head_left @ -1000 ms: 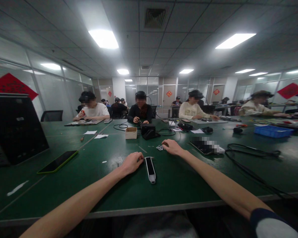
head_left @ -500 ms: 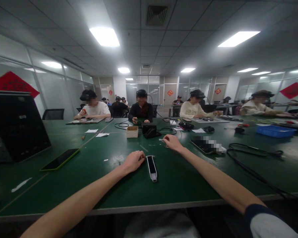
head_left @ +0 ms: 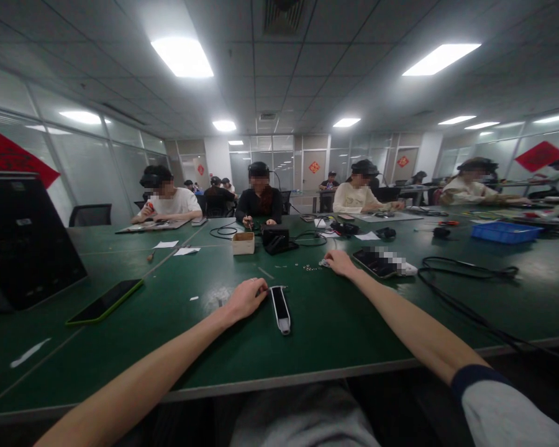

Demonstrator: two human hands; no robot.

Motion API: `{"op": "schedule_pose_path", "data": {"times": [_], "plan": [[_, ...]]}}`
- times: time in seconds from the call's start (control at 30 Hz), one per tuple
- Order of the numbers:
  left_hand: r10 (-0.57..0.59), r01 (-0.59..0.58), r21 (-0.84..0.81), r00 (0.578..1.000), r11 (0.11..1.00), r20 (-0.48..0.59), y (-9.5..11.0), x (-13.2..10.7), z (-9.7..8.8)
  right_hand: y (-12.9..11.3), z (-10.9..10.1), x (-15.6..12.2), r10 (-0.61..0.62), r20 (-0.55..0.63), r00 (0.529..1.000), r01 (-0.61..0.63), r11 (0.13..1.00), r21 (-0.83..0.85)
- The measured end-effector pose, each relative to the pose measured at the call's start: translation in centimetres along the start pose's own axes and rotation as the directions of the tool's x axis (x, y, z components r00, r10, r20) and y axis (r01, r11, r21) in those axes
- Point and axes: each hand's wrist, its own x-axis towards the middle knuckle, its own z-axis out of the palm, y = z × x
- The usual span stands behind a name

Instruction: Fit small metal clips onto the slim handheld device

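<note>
A narrow white device with a long black face (head_left: 281,309) lies on the green table, pointing away from me. My left hand (head_left: 248,299) rests just left of its far end, fingers curled together with the tips close against its edge. Whether anything is inside those fingers is hidden. Farther out to the right, my right hand (head_left: 340,263) has its fingertips closed on a small whitish, partly clear piece (head_left: 325,263) at the tabletop. Several tiny shiny parts (head_left: 310,267) are scattered just left of that piece. A thin strip (head_left: 266,273) lies beyond the device.
A small open box (head_left: 243,244) and a black object (head_left: 276,239) stand ahead. Phones lie left (head_left: 106,302) and right (head_left: 376,263). Black cables (head_left: 461,310) curve along the right, near a blue tray (head_left: 505,233). A black computer case (head_left: 28,242) stands left. Co-workers sit opposite.
My right hand has moved right, away from the tiny parts, which now show more fully. My left hand stays beside the device. The whole view has shifted slightly.
</note>
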Motion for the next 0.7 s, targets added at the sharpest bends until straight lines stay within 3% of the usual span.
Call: {"op": "schedule_pose_path", "data": {"times": [0.13,0.23,0.37,0.7], "plan": [[0.004,-0.004,-0.003,1.0,1.0,-0.006,0.0,0.0,0.0,-0.7,-0.4,-0.3,-0.029,0.008,1.0,0.029,0.999,-0.013],[0.014,-0.014,0.009,1.0,1.0,-0.023,0.0,0.0,0.2,-1.9,-0.9,-0.6,-0.125,0.008,0.992,0.126,0.99,-0.059],[0.023,-0.022,0.007,0.999,1.0,-0.036,0.0,0.0,0.3,-3.7,-1.4,-1.0,-0.262,0.164,0.951,0.281,0.954,-0.103],[0.016,-0.016,-0.003,0.999,1.0,-0.031,0.1,-0.1,0.2,-5.3,-1.8,-1.5,-0.184,0.273,0.944,0.225,0.966,-0.126]]}}
